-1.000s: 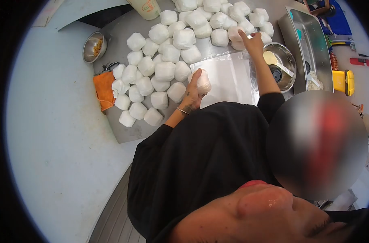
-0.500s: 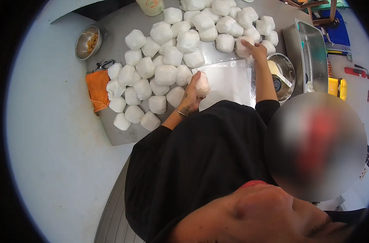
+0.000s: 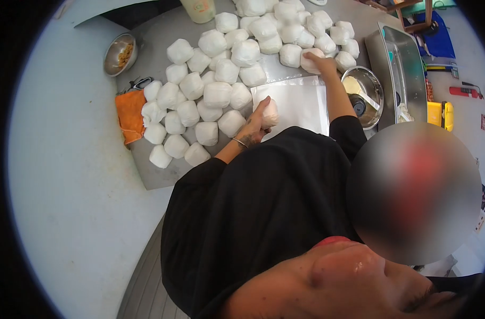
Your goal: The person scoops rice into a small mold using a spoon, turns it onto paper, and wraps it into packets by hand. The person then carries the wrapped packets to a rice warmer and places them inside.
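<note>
My left hand (image 3: 257, 121) is closed around a round bundle wrapped in white (image 3: 270, 113), its thumb along the top. This bundle is over the left edge of a stack of white sheets (image 3: 298, 101) on the metal table. Beyond the sheets, my right hand (image 3: 323, 65) grips another white wrapped bundle (image 3: 310, 60) at its right side; some fingers are hidden. That bundle rests among several similar ones. Many more white bundles (image 3: 217, 94) cover the table to the left and at the back.
A steel bowl (image 3: 379, 90) with a pale item and utensil sits right of my right forearm, beside a deep metal tray (image 3: 383, 53). At left are an orange cloth (image 3: 129, 116), scissors (image 3: 141, 83) and a small food bowl (image 3: 111, 59). A cup (image 3: 202, 11) stands at the back.
The view has shifted slightly. My right hand has come further round the far bundle, which it was touching with its fingers a second ago. My left hand keeps its hold on its bundle.
</note>
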A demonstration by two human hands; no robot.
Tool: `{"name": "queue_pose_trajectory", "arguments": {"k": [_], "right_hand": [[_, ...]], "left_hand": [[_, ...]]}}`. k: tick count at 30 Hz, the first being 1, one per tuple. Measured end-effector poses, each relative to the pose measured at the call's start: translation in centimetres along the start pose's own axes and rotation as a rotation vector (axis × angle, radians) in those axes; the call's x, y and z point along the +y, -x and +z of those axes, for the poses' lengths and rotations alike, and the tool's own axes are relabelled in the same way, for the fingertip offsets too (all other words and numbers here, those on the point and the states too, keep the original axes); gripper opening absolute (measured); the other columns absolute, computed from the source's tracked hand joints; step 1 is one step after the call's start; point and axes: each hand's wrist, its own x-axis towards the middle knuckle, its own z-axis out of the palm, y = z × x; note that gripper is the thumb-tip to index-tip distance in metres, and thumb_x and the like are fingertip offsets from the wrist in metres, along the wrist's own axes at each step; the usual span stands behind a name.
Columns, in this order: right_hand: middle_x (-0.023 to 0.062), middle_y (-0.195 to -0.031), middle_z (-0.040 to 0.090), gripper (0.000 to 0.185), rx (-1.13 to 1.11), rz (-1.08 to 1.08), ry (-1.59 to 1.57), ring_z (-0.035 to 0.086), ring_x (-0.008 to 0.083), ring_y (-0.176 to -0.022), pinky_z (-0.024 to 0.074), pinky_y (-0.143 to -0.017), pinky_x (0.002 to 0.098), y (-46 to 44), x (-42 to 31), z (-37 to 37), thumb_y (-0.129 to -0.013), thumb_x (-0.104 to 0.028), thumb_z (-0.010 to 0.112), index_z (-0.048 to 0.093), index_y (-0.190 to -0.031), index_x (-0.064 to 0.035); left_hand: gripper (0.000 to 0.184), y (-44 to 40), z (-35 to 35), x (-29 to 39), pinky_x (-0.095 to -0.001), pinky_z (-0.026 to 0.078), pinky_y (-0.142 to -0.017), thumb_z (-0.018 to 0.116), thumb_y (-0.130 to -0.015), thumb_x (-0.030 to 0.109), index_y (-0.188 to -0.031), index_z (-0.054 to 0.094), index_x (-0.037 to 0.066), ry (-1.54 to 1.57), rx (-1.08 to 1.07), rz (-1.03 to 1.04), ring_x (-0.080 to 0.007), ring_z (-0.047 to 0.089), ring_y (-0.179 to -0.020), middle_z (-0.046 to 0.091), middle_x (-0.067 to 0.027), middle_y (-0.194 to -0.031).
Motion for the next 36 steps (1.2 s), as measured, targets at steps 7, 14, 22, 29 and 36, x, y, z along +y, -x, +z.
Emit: {"name": "queue_pose_trajectory", "arguments": {"k": [7,14,22,29,36], "right_hand": [[0.0238,-0.133,0.052,0.099,0.288,-0.175,0.271,0.051,0.0361,-0.124,0.0439,-0.100,0.0472,5.8,-1.3,0.2,-0.056,-0.051,0.088,0.051,-0.129,0.0049],[0.0142,-0.126,0.055,0.081,0.598,-0.869,0.523,0.049,0.0337,-0.121,0.0383,-0.094,0.0534,10.6,3.5,1.7,-0.057,-0.045,0.086,0.052,-0.121,-0.0077],[0.0211,-0.115,0.063,0.085,0.190,-0.537,-0.092,0.063,0.0359,-0.103,0.0466,-0.092,0.0465,8.3,2.2,-0.4,-0.057,-0.043,0.087,0.050,-0.121,0.0005],[0.0167,-0.118,0.062,0.079,-0.069,-0.113,-1.126,0.062,0.0318,-0.105,0.0504,-0.089,0.0498,2.6,-1.2,-7.6,-0.066,-0.045,0.083,0.052,-0.125,-0.0035],[0.0111,-0.121,0.061,0.058,-0.321,-0.275,-1.672,0.058,0.0347,-0.116,0.0438,-0.101,0.0594,4.5,-2.2,-19.6,-0.080,-0.040,0.073,0.052,-0.127,-0.0130]], "left_hand": [[0.058,2.6,-1.9,-0.9,-0.0294,0.034,-0.060,0.064,-0.079,0.072,-0.112,0.057,0.024,-0.023,0.000,0.189,-0.0111,0.051,-0.075,0.057,0.0044,-0.089],[0.045,3.6,-3.8,-5.3,-0.0307,0.039,-0.058,0.062,-0.085,0.065,-0.100,0.059,0.022,0.026,0.031,0.212,-0.0126,0.056,-0.069,0.061,0.0039,-0.080],[0.065,0.9,0.5,-8.8,-0.0376,0.050,-0.084,0.069,-0.085,0.056,-0.133,0.054,0.014,-0.180,-0.067,0.362,-0.0180,0.061,-0.096,0.061,-0.0025,-0.112],[0.060,0.7,0.6,-11.3,-0.0339,0.052,-0.084,0.074,-0.085,0.045,-0.124,0.060,0.002,-0.283,-0.018,0.498,-0.0177,0.062,-0.098,0.063,-0.0066,-0.111],[0.052,0.0,2.1,-11.7,-0.0313,0.053,-0.077,0.077,-0.083,0.041,-0.116,0.065,0.002,-0.364,0.107,0.585,-0.0152,0.061,-0.088,0.064,-0.0039,-0.101]]}}
